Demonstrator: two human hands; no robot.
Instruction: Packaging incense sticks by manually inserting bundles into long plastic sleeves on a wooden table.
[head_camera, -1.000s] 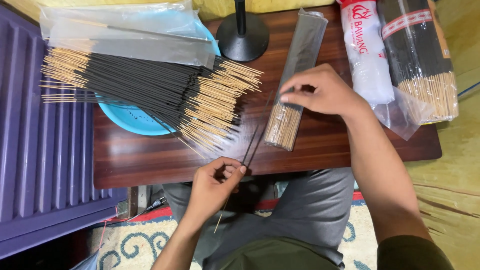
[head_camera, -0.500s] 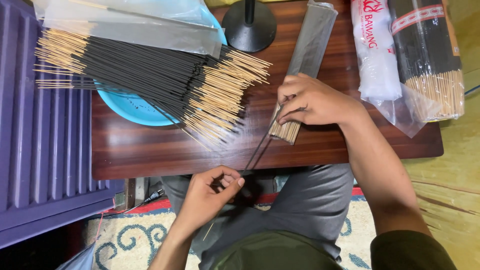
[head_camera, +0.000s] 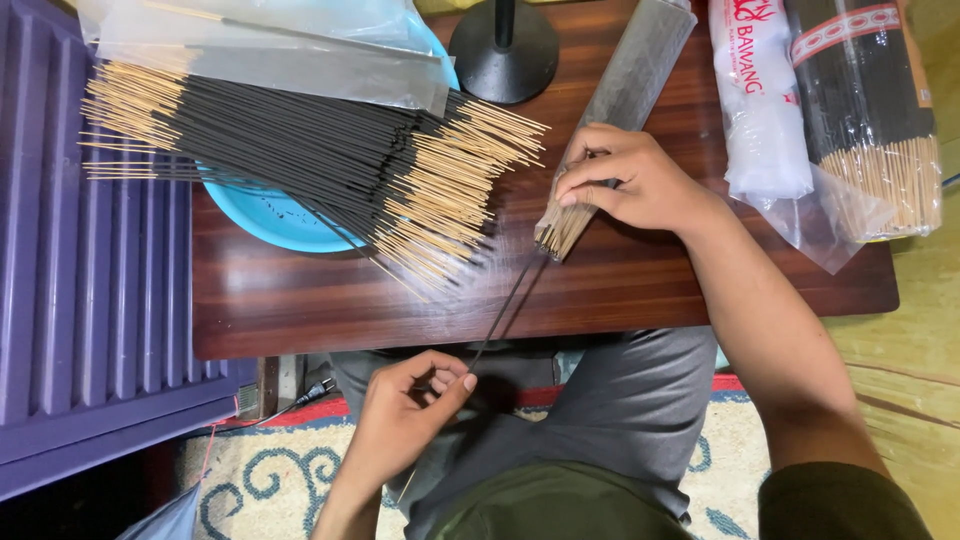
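Observation:
My right hand (head_camera: 630, 180) presses down on a long clear packet (head_camera: 618, 110) filled with incense sticks, near its open end where bamboo ends poke out. My left hand (head_camera: 410, 410) is below the table edge and pinches a couple of dark incense sticks (head_camera: 505, 305) that run up toward the packet's mouth. A big loose pile of black incense sticks (head_camera: 300, 160) with pale bamboo ends lies over a blue bowl (head_camera: 265, 215) to the left.
The brown wooden table (head_camera: 300, 300) also carries a black round stand base (head_camera: 503, 50), empty clear sleeves (head_camera: 270, 55), a white bag (head_camera: 765, 100) and a large wrapped bundle of sticks (head_camera: 870, 110). A purple slatted panel (head_camera: 85, 320) stands on the left.
My left hand has drawn back toward my lap with the sticks pinched in it, while my right hand has stayed on the packet. The view has shifted slightly.

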